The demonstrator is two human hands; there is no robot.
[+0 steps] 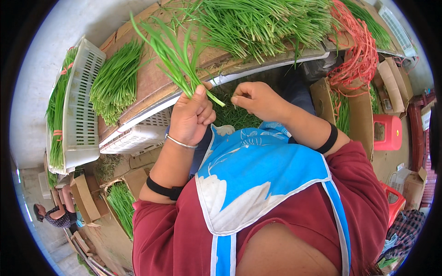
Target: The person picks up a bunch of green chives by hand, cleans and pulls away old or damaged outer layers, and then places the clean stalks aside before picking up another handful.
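My left hand (194,115) grips a small bunch of green garlic chives (179,65) between thumb and fingers. The leaves fan up and to the left, and a pale cut stem end sticks out to the right. My right hand (257,100) is just right of that stem end, apart from it, with the fingers curled and the thumb near the forefinger. Whether anything small is pinched there cannot be made out. Loose green trimmings (238,119) lie below, between my hands and my blue apron (272,162).
A large chive heap (262,24) and a neat bundle (117,82) lie on the wooden table (155,74). Red ties (359,48) hang over its right edge. A white crate (81,103) stands left; cardboard boxes (361,117) and a pink stool (388,132) are right. Another person (57,215) sits far left.
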